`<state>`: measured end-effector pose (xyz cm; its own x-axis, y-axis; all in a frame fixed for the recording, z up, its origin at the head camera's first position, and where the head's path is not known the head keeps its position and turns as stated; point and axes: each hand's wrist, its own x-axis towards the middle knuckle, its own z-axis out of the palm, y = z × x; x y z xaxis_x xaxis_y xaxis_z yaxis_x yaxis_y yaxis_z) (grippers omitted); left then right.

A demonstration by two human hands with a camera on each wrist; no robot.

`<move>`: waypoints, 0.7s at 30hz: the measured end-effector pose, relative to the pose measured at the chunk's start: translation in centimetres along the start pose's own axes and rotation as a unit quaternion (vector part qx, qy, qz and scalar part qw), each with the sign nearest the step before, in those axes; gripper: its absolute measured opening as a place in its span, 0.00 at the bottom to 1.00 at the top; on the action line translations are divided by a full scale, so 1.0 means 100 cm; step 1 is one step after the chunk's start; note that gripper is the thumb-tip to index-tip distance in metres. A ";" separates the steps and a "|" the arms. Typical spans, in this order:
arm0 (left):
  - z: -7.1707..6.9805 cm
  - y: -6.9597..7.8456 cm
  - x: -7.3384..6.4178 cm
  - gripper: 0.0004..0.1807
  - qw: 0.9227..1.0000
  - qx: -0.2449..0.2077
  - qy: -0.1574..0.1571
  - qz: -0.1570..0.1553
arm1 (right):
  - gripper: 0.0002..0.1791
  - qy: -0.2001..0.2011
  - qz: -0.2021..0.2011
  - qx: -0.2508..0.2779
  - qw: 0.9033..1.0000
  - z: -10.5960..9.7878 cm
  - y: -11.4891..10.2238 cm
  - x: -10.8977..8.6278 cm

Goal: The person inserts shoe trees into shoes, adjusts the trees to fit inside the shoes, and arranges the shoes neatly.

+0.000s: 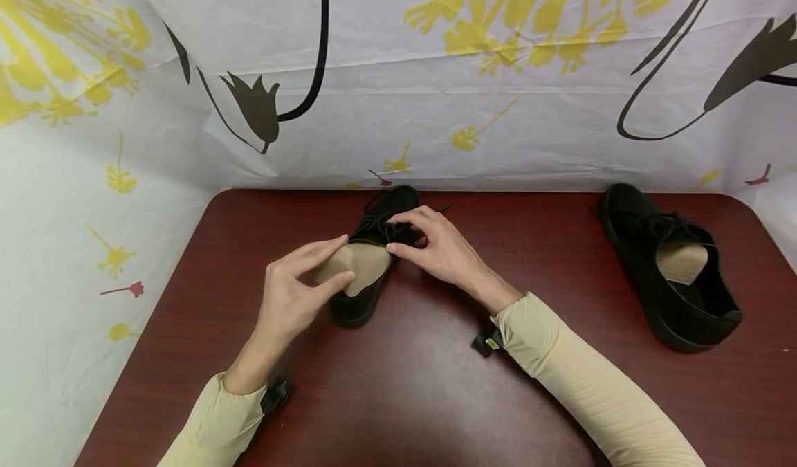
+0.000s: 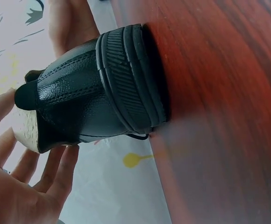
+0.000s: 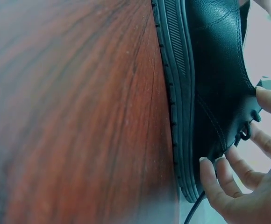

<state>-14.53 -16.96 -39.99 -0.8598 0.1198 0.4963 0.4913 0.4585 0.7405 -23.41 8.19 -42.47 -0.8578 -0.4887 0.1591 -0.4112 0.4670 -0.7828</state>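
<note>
A black lace-up shoe (image 1: 355,309) stands on the table, toe pointing to the back. Its heel and ridged sole edge show in the left wrist view. A beige shoe insert (image 1: 369,263), looking like card or stiff paper, sticks up from the opening. My left hand (image 1: 299,280) pinches this insert between thumb and fingers above the heel. With bent fingers, my right hand (image 1: 445,245) grips the shoe's upper by the laces. In the right wrist view its thumb presses the opening's edge, and the other fingertips lie along the lacing. The insert's lower part is hidden inside the shoe.
A second black shoe (image 1: 675,315) stands at the right of the dark red table (image 1: 423,391), with a beige insert (image 1: 681,263) in its opening. Behind and at the left hangs a white cloth (image 1: 373,93) with yellow and dark plant prints.
</note>
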 end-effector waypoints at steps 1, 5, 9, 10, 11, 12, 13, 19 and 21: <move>0.000 -0.001 0.000 0.28 1.000 0.001 0.001 -0.001 | 0.23 0.000 -0.001 -0.001 1.000 0.000 0.000 0.000; 0.003 -0.003 0.001 0.27 1.000 0.006 0.004 -0.005 | 0.24 0.000 0.000 -0.002 1.000 0.000 0.000 0.000; 0.006 -0.003 0.001 0.26 1.000 0.009 0.006 -0.007 | 0.24 -0.002 0.001 0.001 1.000 0.000 0.000 0.000; 0.007 -0.003 0.001 0.26 1.000 0.011 0.006 -0.006 | 0.24 -0.003 0.002 0.002 1.000 0.000 0.000 0.000; 0.007 -0.003 0.001 0.26 1.000 0.011 0.007 -0.006 | 0.23 -0.003 0.003 0.003 1.000 0.001 0.000 0.000; 0.007 -0.003 0.001 0.26 1.000 0.011 0.008 -0.004 | 0.23 -0.003 0.003 0.004 1.000 0.000 0.000 -0.001; 0.007 -0.004 0.001 0.26 1.000 0.011 0.009 -0.001 | 0.23 -0.003 0.003 0.006 1.000 0.000 0.000 -0.001; 0.003 0.008 0.003 0.23 0.999 -0.005 0.022 0.048 | 0.23 -0.004 0.007 0.009 1.000 -0.001 -0.001 0.000; 0.001 0.012 0.004 0.22 0.998 -0.012 0.023 0.057 | 0.23 -0.004 0.007 0.007 1.000 -0.001 0.000 0.000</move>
<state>-14.27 -16.29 -38.93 -0.7907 0.1285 0.5986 0.5898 0.4220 0.6885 -23.43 8.24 -42.37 -0.8608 -0.4884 0.1431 -0.3952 0.4642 -0.7927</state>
